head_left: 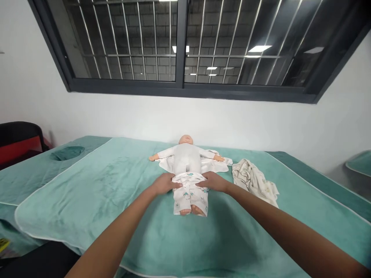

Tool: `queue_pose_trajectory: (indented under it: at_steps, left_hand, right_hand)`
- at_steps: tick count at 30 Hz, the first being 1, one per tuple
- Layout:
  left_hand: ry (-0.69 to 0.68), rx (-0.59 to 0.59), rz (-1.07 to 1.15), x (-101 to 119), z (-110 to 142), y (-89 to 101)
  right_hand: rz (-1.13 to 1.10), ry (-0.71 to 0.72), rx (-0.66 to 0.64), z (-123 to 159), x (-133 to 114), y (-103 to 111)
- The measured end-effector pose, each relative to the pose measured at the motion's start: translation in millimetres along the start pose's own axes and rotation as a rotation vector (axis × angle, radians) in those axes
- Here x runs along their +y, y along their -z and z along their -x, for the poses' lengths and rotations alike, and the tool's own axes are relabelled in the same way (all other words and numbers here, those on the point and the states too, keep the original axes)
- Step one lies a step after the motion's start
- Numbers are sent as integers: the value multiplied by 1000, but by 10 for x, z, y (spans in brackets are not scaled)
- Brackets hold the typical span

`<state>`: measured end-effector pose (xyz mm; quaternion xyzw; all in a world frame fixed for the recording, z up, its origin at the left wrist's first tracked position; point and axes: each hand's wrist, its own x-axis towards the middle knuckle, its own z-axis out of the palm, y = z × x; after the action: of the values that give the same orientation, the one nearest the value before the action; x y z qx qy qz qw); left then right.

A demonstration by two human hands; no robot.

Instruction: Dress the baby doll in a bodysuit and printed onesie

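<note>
A baby doll point(187, 158) lies on its back on the green covered bed, head toward the wall and arms spread wide. Small printed white pants point(190, 195) cover its legs, with the feet showing at the leg openings. My left hand point(165, 183) grips the waistband on one side, thumb over the cloth. On the other side my right hand point(215, 181) pinches the same waistband. A white top point(216, 165) is spread open beneath the doll's back and arms.
A crumpled cream printed cloth point(255, 181) lies right of the doll on the green bed cover point(87, 193). The cover has a round hole point(68, 153) at the left. A black and red chair point(21, 143) stands far left. Behind are a white wall and barred window point(181, 87).
</note>
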<state>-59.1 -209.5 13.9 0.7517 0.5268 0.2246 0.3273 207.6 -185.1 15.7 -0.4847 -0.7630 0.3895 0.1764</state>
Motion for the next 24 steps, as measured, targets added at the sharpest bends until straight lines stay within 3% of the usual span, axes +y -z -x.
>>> queue_pose_trajectory:
  at_steps: [5,10,12,17,21,24]
  left_hand:
    - [40,29,-44,121,169,-24]
    - [-128,-162,-37,191,590,-104]
    - [-171,-125,-144,205,729,-245]
    - [-105,78,-474,255,827,-567]
    - [-65,133,-441,303,812,-574]
    - [50,122,-292,367,828,-512]
  right_hand:
    - [-104,2,24,173,-82,-106]
    - [0,173,-117,566,-235,-212]
    - [135,187,-70,688,-229,-340]
    - [404,95,273,776,-198,-672]
    - [465,-37,278,766,-276,-739]
    - [371,-41,203,779,-339,-679]
